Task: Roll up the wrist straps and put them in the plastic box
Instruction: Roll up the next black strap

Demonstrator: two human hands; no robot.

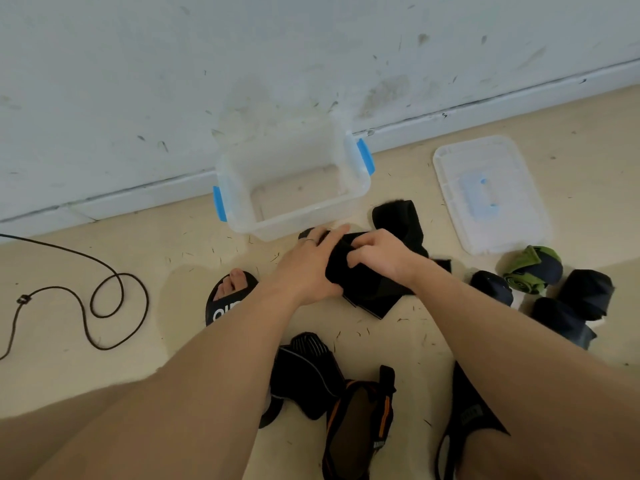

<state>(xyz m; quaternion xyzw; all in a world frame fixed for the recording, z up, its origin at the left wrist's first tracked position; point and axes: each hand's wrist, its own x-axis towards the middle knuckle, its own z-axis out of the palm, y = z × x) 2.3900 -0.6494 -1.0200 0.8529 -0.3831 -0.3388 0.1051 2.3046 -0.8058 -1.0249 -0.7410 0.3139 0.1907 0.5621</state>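
Both hands meet over a black wrist strap [372, 289] lying on the floor [180, 258] just in front of the person. The left hand [308, 268] lies over the near end of the forming roll, fingers fairly straight and pressing it. The right hand [379, 254] curls its fingertips into the fabric, pinching the roll's edge. The loose tail of the strap runs away past the right hand, toward the far right.

The step in hand looks like the rolling itself. To do it well, the person should keep the roll tight and square: the left hand holds the core steady while the right hand turns it over the tail, edges lined up so it does not cone out.

The plastic box [346, 202] stands open just beyond the hands, against the wall; nothing shows inside it. Its lid [519, 168] lies further right. Several rolled straps [540, 275] sit to the right of the right forearm, and more unrolled straps [311, 372] lie between the forearms, nearer the body. A cable [104, 296] loops well left of the left arm.
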